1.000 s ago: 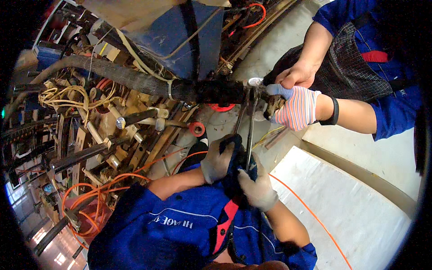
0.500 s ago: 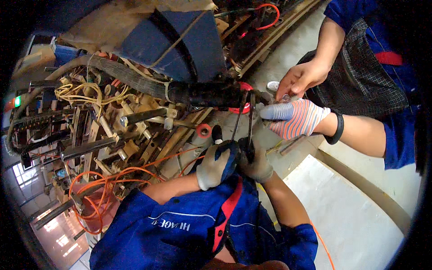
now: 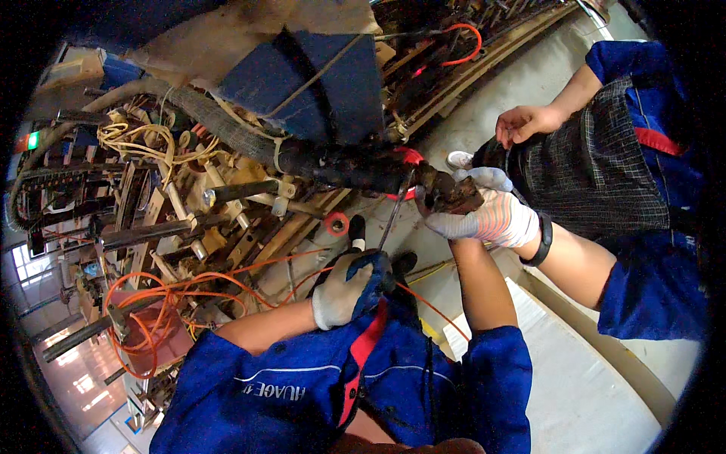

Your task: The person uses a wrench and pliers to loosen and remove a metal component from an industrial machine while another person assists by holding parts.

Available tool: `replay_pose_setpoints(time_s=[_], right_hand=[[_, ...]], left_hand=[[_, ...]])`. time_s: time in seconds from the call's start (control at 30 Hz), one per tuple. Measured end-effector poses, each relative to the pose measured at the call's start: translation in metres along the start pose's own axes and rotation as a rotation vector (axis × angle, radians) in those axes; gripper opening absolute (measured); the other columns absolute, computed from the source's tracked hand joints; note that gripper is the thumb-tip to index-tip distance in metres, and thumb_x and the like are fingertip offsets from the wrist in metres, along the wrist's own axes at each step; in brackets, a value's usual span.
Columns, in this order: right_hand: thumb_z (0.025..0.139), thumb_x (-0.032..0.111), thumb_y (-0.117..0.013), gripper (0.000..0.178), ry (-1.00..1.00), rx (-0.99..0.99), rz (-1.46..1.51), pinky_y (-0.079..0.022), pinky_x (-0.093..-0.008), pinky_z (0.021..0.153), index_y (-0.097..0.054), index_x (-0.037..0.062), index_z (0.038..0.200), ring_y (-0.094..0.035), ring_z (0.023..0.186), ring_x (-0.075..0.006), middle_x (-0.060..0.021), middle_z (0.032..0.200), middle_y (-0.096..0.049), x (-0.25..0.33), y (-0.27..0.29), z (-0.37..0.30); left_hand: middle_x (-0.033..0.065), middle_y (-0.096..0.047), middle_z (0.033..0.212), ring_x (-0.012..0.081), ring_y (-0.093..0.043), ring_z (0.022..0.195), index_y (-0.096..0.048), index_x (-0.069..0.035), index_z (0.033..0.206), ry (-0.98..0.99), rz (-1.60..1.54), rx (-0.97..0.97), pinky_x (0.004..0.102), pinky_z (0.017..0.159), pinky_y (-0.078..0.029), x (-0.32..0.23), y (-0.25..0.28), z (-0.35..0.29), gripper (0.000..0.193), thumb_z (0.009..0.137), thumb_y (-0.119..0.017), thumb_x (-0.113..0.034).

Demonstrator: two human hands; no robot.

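a dark rod [image 3: 392,222] is held by the left hand [image 3: 349,287], around whose gripped part the gloved fingers are curled. its long axis is slanted up and slightly rightward, away from the body, and its far tip is pointed at the right end of a black pipe [image 3: 344,164]; how the two are joined there cannot be told.

the pipe is laid nearly crosswise, its long axis dipped a little toward the right, where its end is pointed at the co-worker. at that end a rough brown fitting [image 3: 458,198] is clasped from below and the right by the co-worker's striped glove [image 3: 503,219]. the right forearm [image 3: 484,284] is stretched up to the same place, but the right hand is hidden behind that glove, so its grip cannot be told. the co-worker's bare hand [image 3: 529,123] is held apart from the fitting, its fingers loosely bent.

a red ring [image 3: 409,156] is partly covered by the pipe. on the left the pipe is continued by a grey hose [image 3: 219,121], under a blue panel [image 3: 253,79]. yellow cords [image 3: 144,144] are draped over the machinery, and orange tubing [image 3: 178,291] is looped lower down.
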State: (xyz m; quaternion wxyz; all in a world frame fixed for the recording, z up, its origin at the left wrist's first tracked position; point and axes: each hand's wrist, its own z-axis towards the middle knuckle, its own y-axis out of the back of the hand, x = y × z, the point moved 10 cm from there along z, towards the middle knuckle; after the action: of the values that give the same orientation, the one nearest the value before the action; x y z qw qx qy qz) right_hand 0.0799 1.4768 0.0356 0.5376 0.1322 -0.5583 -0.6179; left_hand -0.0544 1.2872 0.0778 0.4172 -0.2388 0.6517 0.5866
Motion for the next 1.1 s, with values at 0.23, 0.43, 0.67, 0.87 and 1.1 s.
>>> replay_pose_setpoints(time_s=[0.23,0.43,0.67,0.87,1.1], right_hand=[[0.063,0.045,-0.076,0.083,-0.169,-0.099,0.010,-0.045,-0.0367,0.095,-0.053,0.0131,0.136,-0.058,0.114,-0.0299,-0.0109,0.126,-0.058,-0.009,0.006,0.057],[0.071,0.032,-0.072,0.069,-0.106,-0.378,0.203,-0.049,-0.0419,0.093,-0.055,0.0074,0.133,-0.060,0.107,-0.0376,-0.0202,0.124,-0.057,-0.081,-0.054,0.050],[0.074,0.054,-0.074,0.078,-0.279,-0.199,0.231,-0.047,-0.0428,0.098,-0.058,0.0051,0.131,-0.059,0.116,-0.0380,-0.0218,0.128,-0.058,-0.089,-0.062,0.025],[0.073,0.048,-0.077,0.072,-0.121,-0.211,0.294,-0.050,-0.0479,0.092,-0.059,0.0036,0.128,-0.058,0.112,-0.0422,-0.0241,0.117,-0.061,0.009,0.002,0.050],[0.066,0.031,-0.080,0.068,1.489,-0.756,-1.313,-0.049,-0.0469,0.090,-0.059,0.0027,0.124,-0.059,0.108,-0.0354,-0.0196,0.116,-0.060,0.194,0.007,-0.047]], left_hand=[[0.0098,-0.066,0.097,0.0267,-0.066,0.090,-0.067,0.000,0.099,-0.405,0.633,-0.087,0.0416,0.082,-0.053,-0.059,0.022,0.012,0.021,0.082,-0.059,-0.010],[0.0123,-0.066,0.100,0.0297,-0.066,0.090,-0.066,0.000,0.102,-0.330,0.521,-0.056,0.0440,0.085,-0.054,-0.060,0.031,0.012,0.026,0.078,-0.062,-0.010],[0.0108,-0.065,0.108,0.0266,-0.064,0.097,-0.064,-0.003,0.107,-0.146,0.220,0.033,0.0390,0.088,-0.051,-0.043,0.038,-0.006,0.029,0.083,-0.065,-0.019],[0.0065,-0.063,0.091,0.0170,-0.058,0.079,-0.059,0.000,0.106,0.287,-0.514,0.108,0.0303,0.071,-0.048,-0.021,0.036,-0.043,0.032,0.097,-0.052,-0.029],[0.0070,-0.064,0.085,0.0158,-0.058,0.074,-0.060,0.002,0.102,-0.032,-0.299,0.100,0.0325,0.067,-0.047,-0.039,0.051,-0.065,0.042,0.102,-0.046,-0.038]])
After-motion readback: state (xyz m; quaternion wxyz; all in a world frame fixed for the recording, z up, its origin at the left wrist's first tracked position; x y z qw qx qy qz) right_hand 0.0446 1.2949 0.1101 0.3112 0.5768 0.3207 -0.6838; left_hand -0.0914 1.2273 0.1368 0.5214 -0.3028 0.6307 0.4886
